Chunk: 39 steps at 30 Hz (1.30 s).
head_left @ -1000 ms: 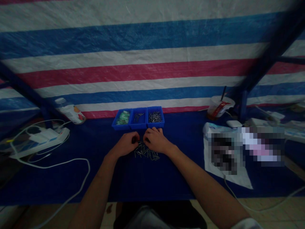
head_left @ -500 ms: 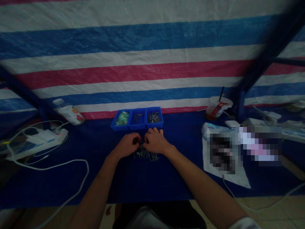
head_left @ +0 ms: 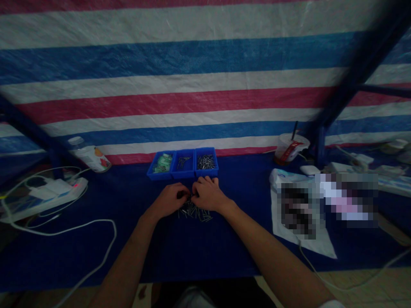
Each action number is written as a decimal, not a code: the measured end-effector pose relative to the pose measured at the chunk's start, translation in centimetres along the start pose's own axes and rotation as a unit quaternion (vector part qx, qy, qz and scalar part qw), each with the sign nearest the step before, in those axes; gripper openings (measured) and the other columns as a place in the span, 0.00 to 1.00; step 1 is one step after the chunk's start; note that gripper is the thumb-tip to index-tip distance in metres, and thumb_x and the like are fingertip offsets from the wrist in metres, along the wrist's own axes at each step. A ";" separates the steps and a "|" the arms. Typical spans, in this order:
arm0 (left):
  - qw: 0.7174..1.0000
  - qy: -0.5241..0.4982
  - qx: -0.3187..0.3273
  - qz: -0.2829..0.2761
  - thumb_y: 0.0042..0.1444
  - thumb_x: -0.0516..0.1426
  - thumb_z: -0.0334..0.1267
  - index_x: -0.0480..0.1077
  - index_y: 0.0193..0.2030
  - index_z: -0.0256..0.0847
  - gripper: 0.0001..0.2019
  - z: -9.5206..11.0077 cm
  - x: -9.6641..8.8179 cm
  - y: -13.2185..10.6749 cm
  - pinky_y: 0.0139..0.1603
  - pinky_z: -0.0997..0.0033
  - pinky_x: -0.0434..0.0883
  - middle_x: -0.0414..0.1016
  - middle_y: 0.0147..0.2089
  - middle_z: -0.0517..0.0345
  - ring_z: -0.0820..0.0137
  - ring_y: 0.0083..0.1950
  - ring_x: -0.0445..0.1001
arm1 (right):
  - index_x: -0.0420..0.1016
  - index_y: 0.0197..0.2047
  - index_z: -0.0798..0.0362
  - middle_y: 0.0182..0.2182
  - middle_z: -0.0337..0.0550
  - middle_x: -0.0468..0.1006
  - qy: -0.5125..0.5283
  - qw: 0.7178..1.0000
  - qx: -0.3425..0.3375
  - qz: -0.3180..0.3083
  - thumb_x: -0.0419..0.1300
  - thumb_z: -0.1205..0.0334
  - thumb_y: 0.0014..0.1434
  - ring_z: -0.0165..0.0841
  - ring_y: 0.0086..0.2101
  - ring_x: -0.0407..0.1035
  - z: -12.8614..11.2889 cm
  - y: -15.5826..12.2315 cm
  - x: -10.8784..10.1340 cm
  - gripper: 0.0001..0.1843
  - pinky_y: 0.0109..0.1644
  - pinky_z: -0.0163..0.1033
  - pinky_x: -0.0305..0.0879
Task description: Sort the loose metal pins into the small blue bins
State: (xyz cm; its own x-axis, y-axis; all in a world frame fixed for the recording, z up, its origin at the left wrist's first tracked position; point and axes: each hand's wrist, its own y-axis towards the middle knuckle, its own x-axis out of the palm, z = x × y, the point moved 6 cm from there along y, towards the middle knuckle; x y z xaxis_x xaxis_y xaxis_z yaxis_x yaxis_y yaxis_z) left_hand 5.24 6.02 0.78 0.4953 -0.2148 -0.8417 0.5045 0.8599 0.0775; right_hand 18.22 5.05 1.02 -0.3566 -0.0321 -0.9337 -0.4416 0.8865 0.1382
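Note:
A loose pile of thin metal screws [head_left: 194, 212] lies on the blue tabletop, partly covered by my hands. At its upper left, my left hand [head_left: 169, 200] is closed, thumb and fingertips pinched together. My right hand [head_left: 209, 195] meets it from the other side, fingers curled and fingertips close to those of the left. What sits between the fingertips is too small and dark to make out. Just beyond the hands stand three joined blue bins: the left bin [head_left: 149, 174] holds green-and-white small pieces, the middle bin [head_left: 183, 174] a few screws, the right bin [head_left: 216, 172] many small metal parts.
A bottle [head_left: 96, 159] and a white power strip [head_left: 69, 194] with cables are on the left. To the right are a drink cup [head_left: 289, 149] with a straw, a white plastic bag [head_left: 317, 246] and blurred-out items. A striped tarp [head_left: 205, 79] hangs behind.
The camera view has shifted slightly, so the scene sits a little lower and further left. Both hands stay pinched together over the screws, with only slight finger movement.

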 end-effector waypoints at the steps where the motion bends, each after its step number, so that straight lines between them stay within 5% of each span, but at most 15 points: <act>1: 1.000 0.003 0.001 -0.002 0.56 0.54 0.32 0.78 0.37 0.40 0.10 0.0 0.0 0.0 0.37 0.70 0.66 0.76 0.36 0.55 0.69 0.35 0.73 | 0.72 0.35 0.52 0.40 0.47 0.74 0.001 1.000 0.001 -0.001 0.56 0.58 0.56 0.42 0.43 0.62 0.0 0.0 0.0 0.08 0.45 0.46 0.51; 6: 1.000 0.005 0.002 -0.003 0.56 0.54 0.31 0.77 0.35 0.40 0.09 0.0 0.0 0.1 0.38 0.70 0.66 0.76 0.37 0.55 0.68 0.36 0.73 | 0.72 0.41 0.51 0.42 0.46 0.74 -0.004 1.000 -0.004 0.003 0.56 0.59 0.57 0.41 0.43 0.63 -0.1 0.0 0.1 0.09 0.45 0.46 0.51; 22: 1.000 0.000 -0.002 -0.001 0.59 0.56 0.38 0.77 0.35 0.40 0.09 -0.1 0.1 0.1 0.37 0.69 0.65 0.75 0.36 0.55 0.68 0.35 0.72 | 0.73 0.39 0.55 0.44 0.54 0.73 -0.049 0.999 0.001 0.013 0.53 0.57 0.61 0.45 0.46 0.62 -0.3 -0.1 0.5 0.12 0.46 0.49 0.54; 34: 1.000 -0.013 0.001 0.015 0.60 0.54 0.39 0.74 0.32 0.39 0.10 0.1 -0.3 0.0 0.34 0.71 0.64 0.73 0.34 0.57 0.70 0.33 0.71 | 0.70 0.38 0.52 0.41 0.43 0.75 0.049 0.996 0.003 0.076 0.57 0.63 0.59 0.38 0.43 0.63 -0.2 0.1 -1.0 0.04 0.44 0.43 0.49; 39: 0.997 -0.031 0.009 0.066 0.61 0.56 0.42 0.73 0.32 0.39 0.11 0.1 -1.1 -0.1 0.37 0.71 0.64 0.74 0.33 0.58 0.70 0.34 0.71 | 0.69 0.35 0.52 0.36 0.41 0.77 0.133 0.979 0.061 0.140 0.54 0.54 0.66 0.35 0.40 0.66 0.4 0.3 -2.2 0.12 0.43 0.41 0.50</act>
State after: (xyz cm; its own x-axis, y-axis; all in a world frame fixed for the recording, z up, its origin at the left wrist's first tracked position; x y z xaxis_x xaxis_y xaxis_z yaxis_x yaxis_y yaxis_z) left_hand 4.73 6.11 1.80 0.6004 -0.1298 -0.7891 0.4444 0.8745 0.1944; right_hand 19.20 5.56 2.95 -0.6588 0.1154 -0.7434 -0.1992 0.9261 0.3203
